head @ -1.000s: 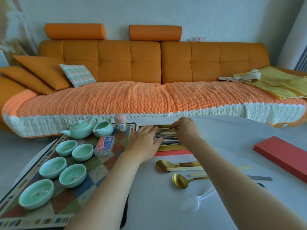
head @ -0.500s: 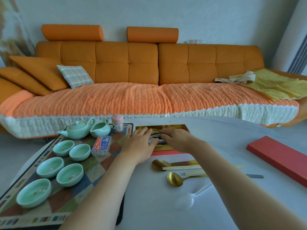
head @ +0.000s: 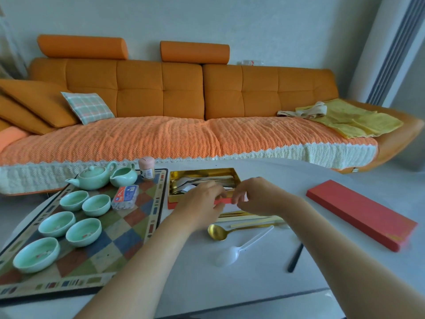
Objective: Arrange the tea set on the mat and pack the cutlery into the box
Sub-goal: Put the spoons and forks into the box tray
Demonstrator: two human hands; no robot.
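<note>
Both hands, left (head: pixel 202 199) and right (head: pixel 259 195), hover loosely curled, holding nothing, at the box's (head: pixel 184 174) near edge. A spoon (head: pixel 217 232) waits on the worktop (head: pixel 264 284). Careless reaching might knock it away.

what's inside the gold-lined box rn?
Gold-lined box holds silver cutlery, handles pointing right. Both hands, left hand and right hand, cover its near edge, so the count is unclear.

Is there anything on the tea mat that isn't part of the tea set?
Yes. A small packet with a red and blue label lies on the mat beside the cups, and a little pink jar stands at the mat's far edge next to the pitcher. Neither matches the green teaware.
</note>
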